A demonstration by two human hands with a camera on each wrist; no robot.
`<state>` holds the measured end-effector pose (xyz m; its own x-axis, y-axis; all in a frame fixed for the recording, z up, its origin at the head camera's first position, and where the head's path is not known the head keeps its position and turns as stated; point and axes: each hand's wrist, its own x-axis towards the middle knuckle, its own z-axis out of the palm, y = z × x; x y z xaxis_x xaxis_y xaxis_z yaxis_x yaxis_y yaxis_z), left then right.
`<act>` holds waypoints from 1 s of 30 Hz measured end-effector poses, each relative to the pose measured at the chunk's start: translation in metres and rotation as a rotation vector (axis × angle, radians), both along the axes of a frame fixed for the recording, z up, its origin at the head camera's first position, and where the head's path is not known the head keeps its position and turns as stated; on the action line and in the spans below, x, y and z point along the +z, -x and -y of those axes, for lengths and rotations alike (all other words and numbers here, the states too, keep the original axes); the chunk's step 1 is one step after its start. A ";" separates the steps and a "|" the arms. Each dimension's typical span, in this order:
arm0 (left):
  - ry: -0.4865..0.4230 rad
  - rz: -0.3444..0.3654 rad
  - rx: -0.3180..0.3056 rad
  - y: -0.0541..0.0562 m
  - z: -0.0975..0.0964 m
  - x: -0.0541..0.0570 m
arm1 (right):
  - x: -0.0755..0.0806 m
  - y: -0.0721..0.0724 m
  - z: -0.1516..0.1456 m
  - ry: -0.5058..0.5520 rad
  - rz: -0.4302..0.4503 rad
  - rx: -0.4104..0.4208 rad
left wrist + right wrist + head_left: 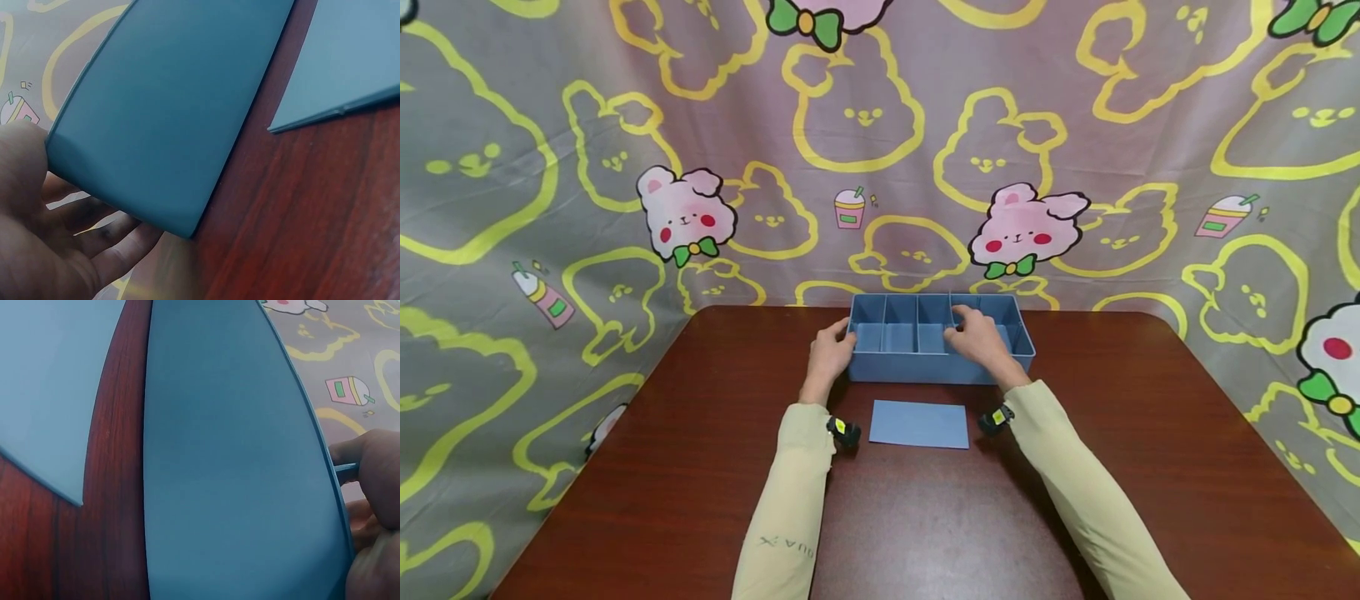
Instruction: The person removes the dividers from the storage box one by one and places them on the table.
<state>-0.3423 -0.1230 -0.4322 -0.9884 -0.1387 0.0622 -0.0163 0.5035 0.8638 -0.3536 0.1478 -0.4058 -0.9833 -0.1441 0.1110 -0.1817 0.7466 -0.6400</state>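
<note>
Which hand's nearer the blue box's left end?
Left. The left hand grips the blue box at that end; the right hand is farther along, right of the middle, pinching a divider.

Box (925, 367): blue-grey, open-topped, long and low, upright on table (910, 533), long side facing the person, thin upright walls splitting the inside into a row of compartments. Left hand (829, 354) grips its left end. Divider (347, 467): same blue, thin, edge showing at the rim, pinched by right hand (981, 337) (rest of it hidden). Panel (919, 424): paler blue, rectangular, flat, just in front of box, not touching, slightly skewed.
</note>
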 end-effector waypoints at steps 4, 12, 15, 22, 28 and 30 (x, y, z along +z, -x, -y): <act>-0.005 0.002 0.004 0.000 0.000 0.001 | 0.000 -0.001 0.001 0.023 -0.006 -0.025; 0.008 0.010 0.003 0.000 -0.001 -0.001 | 0.002 -0.004 0.000 0.043 -0.019 -0.018; 0.003 0.012 0.002 0.000 -0.001 -0.001 | 0.003 -0.005 0.000 0.046 -0.025 -0.015; -0.012 0.007 -0.007 0.000 0.001 -0.001 | 0.005 -0.006 0.002 0.066 -0.029 -0.019; -0.017 0.011 -0.012 0.001 0.001 0.000 | 0.007 -0.006 0.002 0.073 -0.033 -0.024; -0.013 0.010 -0.012 0.001 0.000 -0.001 | 0.008 -0.006 0.002 0.072 -0.036 -0.029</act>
<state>-0.3430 -0.1235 -0.4328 -0.9906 -0.1272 0.0501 -0.0192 0.4924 0.8702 -0.3478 0.1454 -0.3977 -0.9820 -0.1063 0.1559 -0.1850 0.7042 -0.6855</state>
